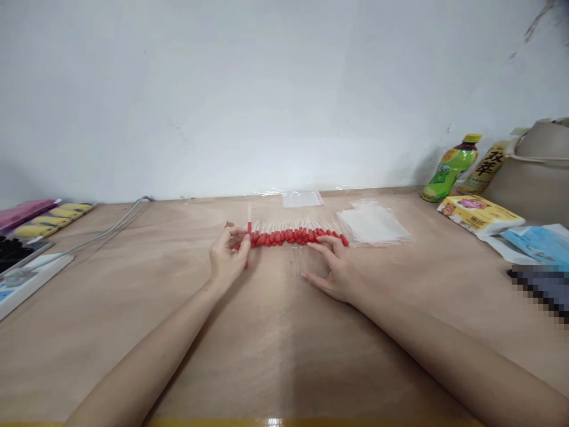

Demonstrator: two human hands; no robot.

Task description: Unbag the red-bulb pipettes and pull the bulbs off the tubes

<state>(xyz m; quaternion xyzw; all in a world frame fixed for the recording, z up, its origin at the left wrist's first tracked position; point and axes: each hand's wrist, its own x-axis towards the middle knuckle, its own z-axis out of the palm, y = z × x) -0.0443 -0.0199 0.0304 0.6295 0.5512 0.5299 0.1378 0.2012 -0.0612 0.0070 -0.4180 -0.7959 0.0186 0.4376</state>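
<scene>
Left hand (230,252): thumb and fingers pinched on one red-ended stick (249,227), long axis toward the wall. Row of red-ended pieces (280,238) extends rightward from it; right hand (335,270) loosely open, fingertips at the row's right part.

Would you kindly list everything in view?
Red-ended sticks: many, red and whitish, centre row
Bag stack: several, translucent, right of sticks
Plastic bag: one, translucent, behind sticks
Brown scrap: one, brown, left of sticks
Bottles: two, green and yellow, right
Beige bag: one, beige, right
Tissue pack: one, yellow, before bottles
Blue packet: one, blue, right
Pixelated object: one, dark, right
Packets: two, pink and yellow, left
Black items: several, black, left edge
Cable: one, grey, left
Power strip: one, white, left
Table: one, brown, foreground
Wall: one, white, behind
Left hand: one, bare, holding stick
Right hand: one, bare, at sticks
Forearms: two, bare, foreground
</scene>
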